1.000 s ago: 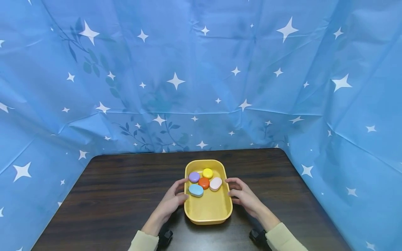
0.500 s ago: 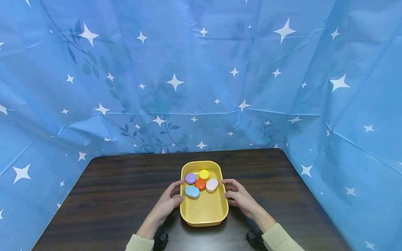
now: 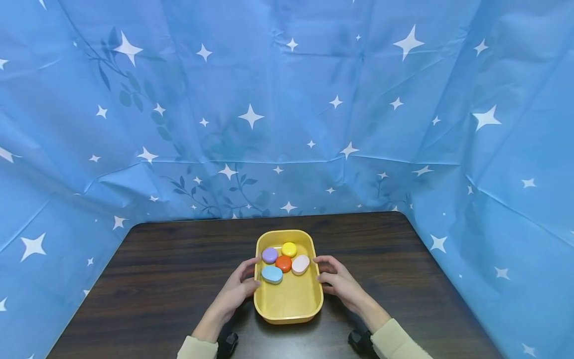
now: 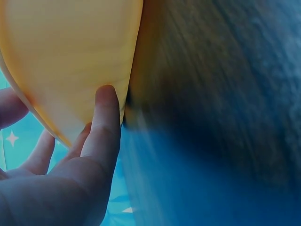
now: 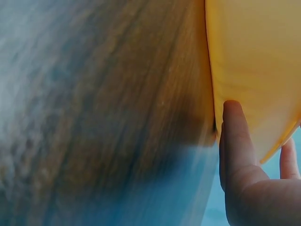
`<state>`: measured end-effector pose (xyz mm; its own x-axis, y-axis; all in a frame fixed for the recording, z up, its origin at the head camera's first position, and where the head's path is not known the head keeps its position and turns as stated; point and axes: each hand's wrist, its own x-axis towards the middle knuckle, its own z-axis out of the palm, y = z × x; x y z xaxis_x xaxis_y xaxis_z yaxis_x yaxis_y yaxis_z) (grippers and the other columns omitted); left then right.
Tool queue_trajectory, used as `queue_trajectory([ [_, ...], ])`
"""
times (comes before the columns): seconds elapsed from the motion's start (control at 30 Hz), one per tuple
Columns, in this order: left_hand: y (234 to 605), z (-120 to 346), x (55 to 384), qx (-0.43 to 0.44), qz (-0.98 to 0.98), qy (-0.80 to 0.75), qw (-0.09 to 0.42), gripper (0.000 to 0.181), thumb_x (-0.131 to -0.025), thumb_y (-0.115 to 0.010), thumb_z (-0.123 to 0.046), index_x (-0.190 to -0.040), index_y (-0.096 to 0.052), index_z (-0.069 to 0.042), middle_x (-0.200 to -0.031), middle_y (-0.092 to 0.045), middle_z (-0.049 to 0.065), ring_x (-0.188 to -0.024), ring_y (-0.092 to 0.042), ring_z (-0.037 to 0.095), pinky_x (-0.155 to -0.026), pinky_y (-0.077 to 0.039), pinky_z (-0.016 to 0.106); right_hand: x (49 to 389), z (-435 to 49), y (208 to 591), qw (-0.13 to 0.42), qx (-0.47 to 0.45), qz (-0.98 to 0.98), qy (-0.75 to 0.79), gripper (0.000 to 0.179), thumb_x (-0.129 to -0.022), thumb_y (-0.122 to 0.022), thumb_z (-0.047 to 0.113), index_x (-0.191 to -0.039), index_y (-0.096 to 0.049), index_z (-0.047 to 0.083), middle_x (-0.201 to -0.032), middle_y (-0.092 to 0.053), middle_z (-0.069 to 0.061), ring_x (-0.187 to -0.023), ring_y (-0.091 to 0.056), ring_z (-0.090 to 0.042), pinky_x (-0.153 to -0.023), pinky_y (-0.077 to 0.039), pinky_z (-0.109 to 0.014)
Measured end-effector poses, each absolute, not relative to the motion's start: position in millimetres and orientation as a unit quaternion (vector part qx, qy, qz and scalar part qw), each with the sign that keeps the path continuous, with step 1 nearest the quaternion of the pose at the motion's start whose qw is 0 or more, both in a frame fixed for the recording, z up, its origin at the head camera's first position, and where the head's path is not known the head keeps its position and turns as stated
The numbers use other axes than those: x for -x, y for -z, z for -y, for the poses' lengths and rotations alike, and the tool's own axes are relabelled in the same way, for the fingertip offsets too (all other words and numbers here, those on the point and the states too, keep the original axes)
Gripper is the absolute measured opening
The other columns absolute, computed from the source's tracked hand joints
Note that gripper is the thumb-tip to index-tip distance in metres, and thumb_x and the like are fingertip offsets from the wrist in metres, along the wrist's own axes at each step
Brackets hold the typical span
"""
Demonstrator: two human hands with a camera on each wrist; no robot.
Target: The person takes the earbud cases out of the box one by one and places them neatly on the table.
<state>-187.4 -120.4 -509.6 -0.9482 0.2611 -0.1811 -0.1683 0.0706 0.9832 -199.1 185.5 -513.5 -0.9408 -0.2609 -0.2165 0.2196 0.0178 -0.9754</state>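
Note:
A deep yellow plastic tray (image 3: 291, 301) with rounded corners stands at the middle of the table, between my hands. My left hand (image 3: 236, 288) holds its left side, the thumb and index fingertip at the rim. My right hand (image 3: 338, 281) holds the opposite side in the same way. In both wrist views, fingers press the tray's outer wall. Smooth rounded pieces lie in its far half: purple (image 3: 270, 255), yellow (image 3: 289, 250), orange-red (image 3: 283, 264), pale pink (image 3: 300, 265) and, nearest my left hand, an elongated light blue piece (image 3: 272, 274).
The dark wood-grain table (image 3: 188, 269) extends to both sides of the tray. A blue cloth (image 3: 287, 124) with white stars hangs behind the far edge and along both sides. A black wrist device (image 3: 227, 344) sits below my left hand.
Both hands and the tray have shifted a little to the left, with the pieces carried along inside. The hold on the tray looks the same.

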Motion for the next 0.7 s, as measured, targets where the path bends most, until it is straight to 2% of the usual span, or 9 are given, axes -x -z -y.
queue_trajectory([
  [0.7,511,137,186,-0.021,-0.708,-0.688,0.158,0.062,-0.097,-0.058,-0.004,-0.155,-0.036,-0.007,-0.152,-0.037,0.026,-0.129,-0.051,0.038,-0.095,-0.053,0.045,202,-168,515,0.173,0.018,-0.691,0.702,0.050,-0.093,-0.060,0.005,-0.141,-0.048,0.004,-0.135,-0.052,-0.024,-0.112,-0.062,-0.031,-0.087,-0.057,-0.041],
])
